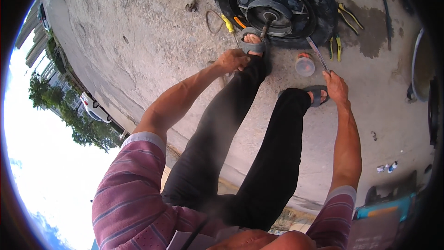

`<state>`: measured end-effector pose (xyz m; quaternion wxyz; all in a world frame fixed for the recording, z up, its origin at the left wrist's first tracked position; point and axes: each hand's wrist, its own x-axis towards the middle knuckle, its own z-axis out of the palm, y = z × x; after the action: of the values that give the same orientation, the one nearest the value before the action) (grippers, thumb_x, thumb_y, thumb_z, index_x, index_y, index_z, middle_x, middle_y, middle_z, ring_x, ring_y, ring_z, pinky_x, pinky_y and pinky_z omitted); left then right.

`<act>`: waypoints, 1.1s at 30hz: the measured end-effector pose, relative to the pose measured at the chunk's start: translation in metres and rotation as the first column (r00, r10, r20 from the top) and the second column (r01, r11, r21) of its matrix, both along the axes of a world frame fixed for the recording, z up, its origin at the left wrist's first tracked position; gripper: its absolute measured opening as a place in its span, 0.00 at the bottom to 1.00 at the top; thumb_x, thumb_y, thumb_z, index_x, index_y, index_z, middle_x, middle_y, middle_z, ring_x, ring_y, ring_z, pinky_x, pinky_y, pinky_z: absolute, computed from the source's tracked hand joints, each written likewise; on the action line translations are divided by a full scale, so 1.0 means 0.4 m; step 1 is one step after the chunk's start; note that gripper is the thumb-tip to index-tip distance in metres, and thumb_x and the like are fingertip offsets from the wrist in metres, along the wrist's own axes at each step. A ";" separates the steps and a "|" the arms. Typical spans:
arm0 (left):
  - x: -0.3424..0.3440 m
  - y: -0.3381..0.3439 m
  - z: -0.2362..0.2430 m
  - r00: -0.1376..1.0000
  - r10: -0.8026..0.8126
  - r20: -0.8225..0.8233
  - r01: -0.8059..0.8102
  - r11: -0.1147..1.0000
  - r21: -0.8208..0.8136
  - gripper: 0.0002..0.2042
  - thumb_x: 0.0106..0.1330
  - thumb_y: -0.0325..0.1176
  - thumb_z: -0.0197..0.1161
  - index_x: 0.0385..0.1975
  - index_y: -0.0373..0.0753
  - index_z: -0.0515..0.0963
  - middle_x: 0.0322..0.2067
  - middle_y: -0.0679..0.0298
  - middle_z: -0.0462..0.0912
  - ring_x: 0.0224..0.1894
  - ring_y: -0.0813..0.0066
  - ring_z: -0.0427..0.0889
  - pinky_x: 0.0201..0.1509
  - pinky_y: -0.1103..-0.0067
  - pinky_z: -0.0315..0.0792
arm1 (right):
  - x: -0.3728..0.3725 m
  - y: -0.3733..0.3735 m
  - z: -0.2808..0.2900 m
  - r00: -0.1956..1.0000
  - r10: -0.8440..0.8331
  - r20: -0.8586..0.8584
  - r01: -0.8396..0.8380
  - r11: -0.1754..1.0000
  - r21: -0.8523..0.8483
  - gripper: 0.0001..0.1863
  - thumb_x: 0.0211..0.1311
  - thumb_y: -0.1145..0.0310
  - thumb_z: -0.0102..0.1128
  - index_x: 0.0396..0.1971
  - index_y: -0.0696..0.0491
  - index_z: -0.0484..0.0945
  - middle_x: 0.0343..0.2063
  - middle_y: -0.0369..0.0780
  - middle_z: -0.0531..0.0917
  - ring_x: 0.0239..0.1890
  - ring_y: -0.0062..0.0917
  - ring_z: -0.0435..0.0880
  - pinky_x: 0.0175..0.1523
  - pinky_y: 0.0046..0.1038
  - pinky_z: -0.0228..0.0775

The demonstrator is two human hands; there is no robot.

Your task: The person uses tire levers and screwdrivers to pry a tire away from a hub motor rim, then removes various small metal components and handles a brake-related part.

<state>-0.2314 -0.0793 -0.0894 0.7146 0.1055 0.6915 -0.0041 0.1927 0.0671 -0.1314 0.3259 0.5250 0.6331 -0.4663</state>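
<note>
A wheel with a black tyre (319, 0) and a hub motor (273, 7) lies flat on the ground ahead of me, its axle pointing up. My right hand (336, 87) is closed round a long flat metal bar (318, 55), probably a tyre lever. The bar's far end reaches the tyre's near edge. Beside my left shin, my left hand (232, 61) has its fingers curled; what they hold, if anything, is hidden. A screwdriver with a yellow handle (227, 23) lies just beyond that hand. My left sandal (252, 42) is against the wheel's near side, by the axle.
A small clear tub (305, 66) stands between my right sandal (317, 96) and the tyre. Two yellow-handled pliers (350, 18) lie right of the wheel. A round basin-like thing (421, 65) is at far right, a teal box (391, 208) at lower right.
</note>
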 end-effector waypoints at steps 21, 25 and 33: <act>-0.200 -0.034 0.103 0.990 0.094 -0.109 -0.089 0.995 0.055 0.15 0.74 0.41 0.59 0.46 0.34 0.81 0.33 0.62 0.85 0.35 0.74 0.83 0.40 0.75 0.77 | 0.141 0.198 -0.032 0.829 -0.534 -0.164 0.559 0.800 0.219 0.26 0.67 0.51 0.66 0.57 0.54 0.79 0.45 0.46 0.88 0.49 0.34 0.87 0.56 0.33 0.77; -0.282 -0.226 0.085 0.987 -0.025 -0.156 0.014 0.997 -0.074 0.16 0.74 0.44 0.60 0.45 0.34 0.81 0.33 0.61 0.85 0.32 0.74 0.84 0.37 0.76 0.77 | 0.247 0.458 -0.156 0.931 -0.358 -0.068 0.294 0.630 0.719 0.29 0.66 0.54 0.63 0.62 0.56 0.76 0.55 0.52 0.83 0.57 0.46 0.83 0.61 0.41 0.75; -0.256 -0.315 0.087 0.981 -0.087 -0.175 0.058 0.985 -0.164 0.17 0.74 0.44 0.61 0.44 0.33 0.81 0.33 0.60 0.86 0.34 0.71 0.85 0.38 0.74 0.79 | 0.317 0.576 -0.323 0.943 -0.199 0.268 -0.035 0.739 0.672 0.23 0.69 0.52 0.60 0.56 0.50 0.79 0.51 0.53 0.84 0.54 0.51 0.83 0.58 0.49 0.75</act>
<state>-0.3337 -0.2053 -0.0546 0.6540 0.0730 0.7470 -0.0946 0.3197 0.2977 -0.2607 0.1938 0.7033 0.6715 -0.1301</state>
